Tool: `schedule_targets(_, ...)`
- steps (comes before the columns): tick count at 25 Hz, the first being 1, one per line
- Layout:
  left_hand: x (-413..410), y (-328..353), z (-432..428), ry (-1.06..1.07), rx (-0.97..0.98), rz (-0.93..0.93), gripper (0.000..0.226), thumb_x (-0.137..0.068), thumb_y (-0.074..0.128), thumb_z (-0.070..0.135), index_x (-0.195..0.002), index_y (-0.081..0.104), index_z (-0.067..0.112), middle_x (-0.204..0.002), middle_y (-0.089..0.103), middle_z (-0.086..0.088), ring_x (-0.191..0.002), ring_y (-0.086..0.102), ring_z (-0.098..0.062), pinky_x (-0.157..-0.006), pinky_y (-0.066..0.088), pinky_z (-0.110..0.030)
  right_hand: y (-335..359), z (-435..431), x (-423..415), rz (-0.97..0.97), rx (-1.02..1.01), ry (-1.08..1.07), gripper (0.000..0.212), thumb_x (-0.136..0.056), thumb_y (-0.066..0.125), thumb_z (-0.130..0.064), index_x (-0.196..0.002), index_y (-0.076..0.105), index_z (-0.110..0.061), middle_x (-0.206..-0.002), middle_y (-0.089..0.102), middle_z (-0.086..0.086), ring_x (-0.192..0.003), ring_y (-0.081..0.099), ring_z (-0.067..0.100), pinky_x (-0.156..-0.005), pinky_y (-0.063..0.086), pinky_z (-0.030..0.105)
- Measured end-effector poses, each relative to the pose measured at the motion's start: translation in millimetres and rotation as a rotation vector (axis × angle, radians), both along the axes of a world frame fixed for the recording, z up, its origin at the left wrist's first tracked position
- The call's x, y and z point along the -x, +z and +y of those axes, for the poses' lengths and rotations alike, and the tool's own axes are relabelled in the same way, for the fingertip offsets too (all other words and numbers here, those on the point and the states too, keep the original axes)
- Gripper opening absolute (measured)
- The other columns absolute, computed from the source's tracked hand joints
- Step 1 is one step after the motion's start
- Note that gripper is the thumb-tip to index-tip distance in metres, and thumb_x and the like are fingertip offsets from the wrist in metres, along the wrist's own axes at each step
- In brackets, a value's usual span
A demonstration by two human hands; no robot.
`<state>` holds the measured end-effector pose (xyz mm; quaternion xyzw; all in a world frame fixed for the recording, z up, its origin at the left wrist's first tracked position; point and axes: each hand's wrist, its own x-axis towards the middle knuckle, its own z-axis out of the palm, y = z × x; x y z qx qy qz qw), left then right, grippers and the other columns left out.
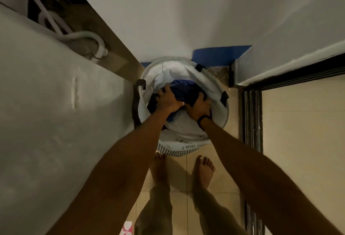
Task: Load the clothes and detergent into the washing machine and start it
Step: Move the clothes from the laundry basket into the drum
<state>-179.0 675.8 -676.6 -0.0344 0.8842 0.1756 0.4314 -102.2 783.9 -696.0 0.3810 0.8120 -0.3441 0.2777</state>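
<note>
at frame centre both hands, left hand (169, 100) and right hand (198, 106), have fingers closed on dark clothes (183, 89) in the hamper (214, 92); a loose piece could slip out when lifted.

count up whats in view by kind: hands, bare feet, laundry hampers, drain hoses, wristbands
hands: 2, the left hand and the right hand, both gripping dark blue clothes
bare feet: 2, one and the other
laundry hampers: 1, the white hamper
drain hoses: 1, the white hose
wristbands: 1, the black band
total: 7
</note>
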Motion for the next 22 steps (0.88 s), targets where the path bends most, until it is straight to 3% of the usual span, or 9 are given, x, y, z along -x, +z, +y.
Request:
schedule_targets(3,-2,-42,-6,-0.008,0.064,-0.036,0.093,-0.085,0.074,0.038,-0.156,0.016,0.024,-0.161,0.023,-0.016,-0.145,0.028,-0.044,-0.116,0.031,-0.058,-43,7,11,-0.012,0.055,-0.081,0.095,-0.085,0.07,-0.037,-0.154,0.011,-0.012,-0.155,0.028,0.023,-0.137,0.037,0.041,-0.112,0.035,0.051)
schedule_targets(6,-9,-38,-8,0.162,-0.132,0.188,0.043,-0.097,0.058,0.024,-0.135,0.054,0.007,-0.135,0.058,-0.018,-0.126,0.055,-0.036,-0.104,0.046,-0.046,-41,16,18,0.089,0.064,-0.025,0.045,-0.092,0.059,-0.022,-0.133,0.052,-0.006,-0.131,0.059,0.02,-0.121,0.056,0.036,-0.102,0.046,0.045)
schedule_targets(8,-18,-14,-5,0.385,-0.312,0.267,0.043,-0.098,0.056,0.018,-0.138,0.051,0.002,-0.136,0.057,-0.02,-0.127,0.055,-0.034,-0.106,0.044,-0.04,-18,16,18,0.204,0.251,-0.223,0.031,-0.094,0.057,-0.016,-0.122,0.063,-0.006,-0.12,0.067,0.016,-0.112,0.062,0.033,-0.098,0.051,0.046)
schedule_targets(12,-19,26,-9,0.894,-0.852,-0.347,0.063,-0.092,0.07,0.032,-0.147,0.046,0.011,-0.143,0.056,-0.015,-0.129,0.057,-0.033,-0.11,0.046,-0.05,33,19,12,0.287,1.021,-0.445,0.034,-0.096,0.06,-0.019,-0.13,0.063,-0.016,-0.129,0.067,0.008,-0.12,0.063,0.028,-0.099,0.054,0.041)
schedule_targets(14,-14,39,-21,0.992,-0.857,-0.406,0.059,-0.09,0.073,0.031,-0.14,0.054,0.007,-0.137,0.061,-0.018,-0.124,0.061,-0.035,-0.105,0.05,-0.052,40,25,2,0.201,1.211,-0.383,0.037,-0.095,0.062,-0.019,-0.133,0.061,-0.021,-0.133,0.064,0.003,-0.122,0.06,0.025,-0.099,0.052,0.041)
schedule_targets(16,-11,46,-31,1.027,-0.569,0.034,0.052,-0.085,0.076,0.017,-0.132,0.058,0.001,-0.127,0.066,-0.021,-0.115,0.066,-0.034,-0.098,0.055,-0.05,30,23,-10,0.104,1.07,-0.335,0.037,-0.092,0.065,-0.026,-0.129,0.064,-0.024,-0.127,0.067,0.002,-0.121,0.06,0.027,-0.094,0.054,0.042)
schedule_targets(18,-11,57,-42,1.038,-0.409,0.433,0.053,-0.08,0.077,0.008,-0.129,0.058,0.001,-0.121,0.068,-0.018,-0.107,0.068,-0.03,-0.091,0.058,-0.041,13,14,-24,-0.039,0.484,0.01,0.067,-0.085,0.071,-0.043,-0.143,0.047,-0.019,-0.146,0.051,0.01,-0.136,0.045,0.032,-0.108,0.042,0.047)
schedule_targets(20,-11,76,-48,1.077,-0.52,0.558,0.058,-0.079,0.077,0.003,-0.133,0.055,0.0,-0.121,0.067,-0.012,-0.101,0.068,-0.02,-0.083,0.057,-0.02,-5,-2,-42,-0.215,0.154,0.393,0.11,-0.076,0.076,-0.054,-0.156,0.01,-0.019,-0.163,0.012,0.015,-0.148,0.017,0.036,-0.118,0.024,0.051)
schedule_targets(22,-16,101,-55,1.088,-0.62,0.61,0.057,-0.08,0.075,-0.002,-0.134,0.055,-0.001,-0.119,0.066,-0.008,-0.095,0.068,-0.01,-0.078,0.054,-0.012,-11,-16,-56,-0.275,0.131,0.462,0.104,-0.084,0.07,-0.046,-0.157,0.0,-0.025,-0.162,0.006,0.017,-0.147,0.018,0.04,-0.116,0.026,0.053)
